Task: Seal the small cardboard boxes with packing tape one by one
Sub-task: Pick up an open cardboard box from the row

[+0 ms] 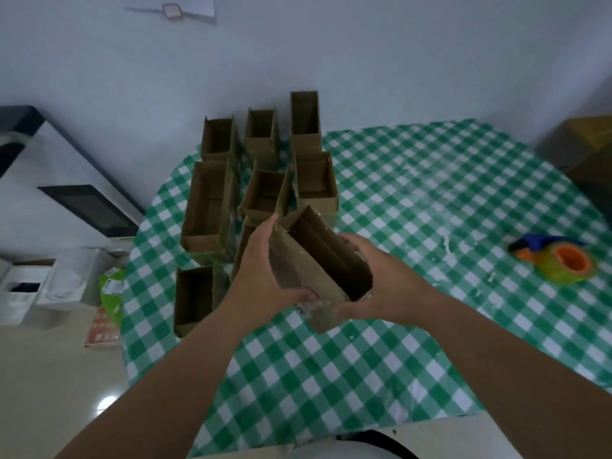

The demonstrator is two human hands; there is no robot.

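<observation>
Both hands are gripping one open cardboard box above the bench: the left hand is clasping its side, the right hand cupping the near end. The flaps probably want folding flush before reaching for the tape dispenser. Matte, stiff, rectangular cardboard; glossy checked cloth.

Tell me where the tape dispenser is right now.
In the head view, the blue-and-orange packing tape dispenser lies on the green checked tablecloth at far right, untouched, beyond the right hand.
</observation>
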